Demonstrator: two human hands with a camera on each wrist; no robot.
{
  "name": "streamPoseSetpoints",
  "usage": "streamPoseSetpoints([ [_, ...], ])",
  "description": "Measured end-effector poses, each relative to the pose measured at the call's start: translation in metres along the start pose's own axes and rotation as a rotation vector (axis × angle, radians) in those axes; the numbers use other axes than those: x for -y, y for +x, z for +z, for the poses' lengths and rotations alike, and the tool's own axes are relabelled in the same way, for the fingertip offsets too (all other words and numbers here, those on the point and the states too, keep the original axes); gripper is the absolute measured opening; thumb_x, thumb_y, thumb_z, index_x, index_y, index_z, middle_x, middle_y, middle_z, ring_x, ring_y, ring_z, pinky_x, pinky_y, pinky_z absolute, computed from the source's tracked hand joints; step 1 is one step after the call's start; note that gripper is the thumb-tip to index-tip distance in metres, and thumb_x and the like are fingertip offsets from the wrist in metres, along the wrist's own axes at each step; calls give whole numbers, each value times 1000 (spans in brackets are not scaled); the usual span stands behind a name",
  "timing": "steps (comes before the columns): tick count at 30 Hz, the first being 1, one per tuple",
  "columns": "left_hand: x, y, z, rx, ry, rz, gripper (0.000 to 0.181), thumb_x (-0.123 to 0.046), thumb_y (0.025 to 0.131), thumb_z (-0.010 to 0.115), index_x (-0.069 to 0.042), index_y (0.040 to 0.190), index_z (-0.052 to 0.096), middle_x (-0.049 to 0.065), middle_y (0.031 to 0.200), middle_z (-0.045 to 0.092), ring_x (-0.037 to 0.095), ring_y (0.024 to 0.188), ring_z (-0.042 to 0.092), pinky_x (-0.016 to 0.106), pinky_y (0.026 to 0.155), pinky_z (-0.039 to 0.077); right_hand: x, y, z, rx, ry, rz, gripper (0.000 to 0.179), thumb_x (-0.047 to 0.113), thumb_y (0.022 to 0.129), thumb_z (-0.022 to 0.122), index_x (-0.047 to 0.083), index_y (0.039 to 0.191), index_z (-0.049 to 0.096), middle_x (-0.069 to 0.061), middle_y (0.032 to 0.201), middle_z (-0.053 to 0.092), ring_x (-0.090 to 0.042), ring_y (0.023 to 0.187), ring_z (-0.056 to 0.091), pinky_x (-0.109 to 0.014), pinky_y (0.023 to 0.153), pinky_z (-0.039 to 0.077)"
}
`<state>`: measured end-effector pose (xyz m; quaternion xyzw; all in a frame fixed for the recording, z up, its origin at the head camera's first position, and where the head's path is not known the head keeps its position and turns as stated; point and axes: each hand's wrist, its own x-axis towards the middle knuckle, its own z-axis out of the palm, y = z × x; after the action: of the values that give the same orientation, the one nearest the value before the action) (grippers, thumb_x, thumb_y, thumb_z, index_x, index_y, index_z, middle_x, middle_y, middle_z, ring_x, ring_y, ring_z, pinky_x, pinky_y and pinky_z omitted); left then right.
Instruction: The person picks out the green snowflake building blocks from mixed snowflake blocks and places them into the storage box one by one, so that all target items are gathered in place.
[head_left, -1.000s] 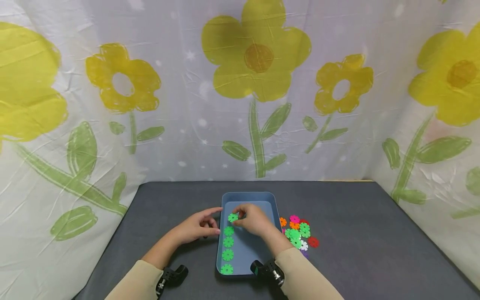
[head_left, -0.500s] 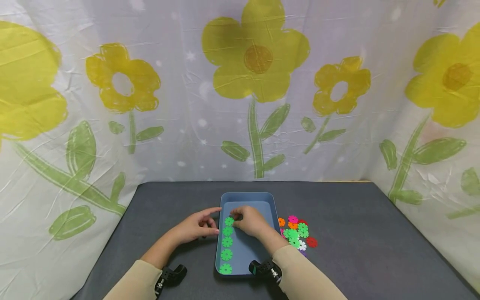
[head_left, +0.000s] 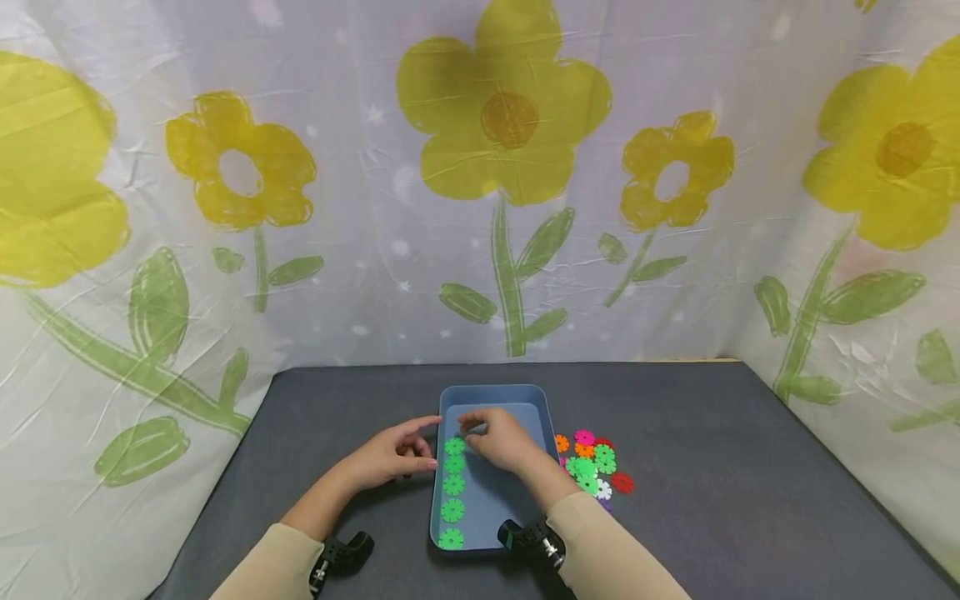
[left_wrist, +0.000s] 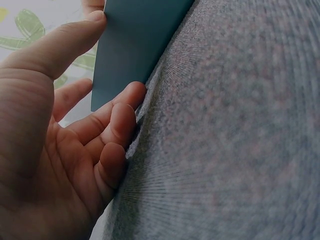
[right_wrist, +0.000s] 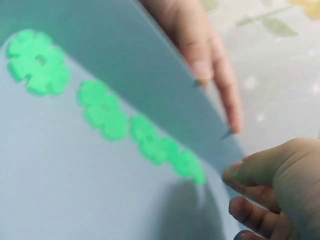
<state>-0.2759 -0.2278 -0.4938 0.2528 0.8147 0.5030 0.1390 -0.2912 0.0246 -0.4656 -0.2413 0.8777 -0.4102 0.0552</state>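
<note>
A blue rectangular tray (head_left: 495, 525) holds several green notched plastic discs (head_left: 453, 484), lying flat in a column along its left wall. My left hand (head_left: 390, 450) is at the tray's left side; its thumb and index fingertip touch the rim, seen close on the tray wall (left_wrist: 135, 45) in the left wrist view. The other fingers curl loosely near the cloth. Over the tray's upper part, my right hand (head_left: 504, 439) hovers beside the farthest green disc (head_left: 454, 447). In the right wrist view its thumb and fingers (right_wrist: 255, 172) are bent loosely, with nothing between them.
Right of the tray, a loose pile of discs (head_left: 588, 475) in green, orange, pink, red and white lies on the dark grey tablecloth (head_left: 712, 483). A flower-printed curtain (head_left: 360, 275) hangs behind and at both sides of the table.
The farthest green disc, pinched by my right hand one second ago, has come down to the near side and lies at the column's far end. The right fingers have let go. My left hand stays put.
</note>
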Motion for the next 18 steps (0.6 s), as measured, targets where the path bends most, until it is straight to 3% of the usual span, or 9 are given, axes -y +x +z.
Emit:
streamPoseSetpoints([
  [5, -2, -1, 2, -2, -12, 7, 75, -18, 98, 74, -4, 159, 34, 12, 98, 67, 14, 63, 50, 29, 57, 45, 9, -5, -10, -44, 38, -2, 29, 9, 99, 67, 7, 129, 70, -5, 120, 70, -18, 82, 60, -33, 63, 49],
  [12, -1, -1, 3, 2, -20, 11, 75, -19, 98, 74, -4, 159, 34, 11, 98, 68, 14, 64, 51, 29, 59, 46, 28, -23, -32, -64, 69, -45, 25, 16, 101, 68, 18, 125, 71, -1, 123, 68, -18, 85, 58, -35, 64, 50],
  [18, -1, -1, 1, -19, -2, -13, 76, -23, 96, 76, -5, 158, 36, 8, 97, 68, 13, 62, 51, 28, 55, 45, 35, -40, -56, -99, 40, -109, 25, 17, 100, 70, 19, 125, 71, 3, 124, 66, -18, 82, 55, -32, 61, 47],
])
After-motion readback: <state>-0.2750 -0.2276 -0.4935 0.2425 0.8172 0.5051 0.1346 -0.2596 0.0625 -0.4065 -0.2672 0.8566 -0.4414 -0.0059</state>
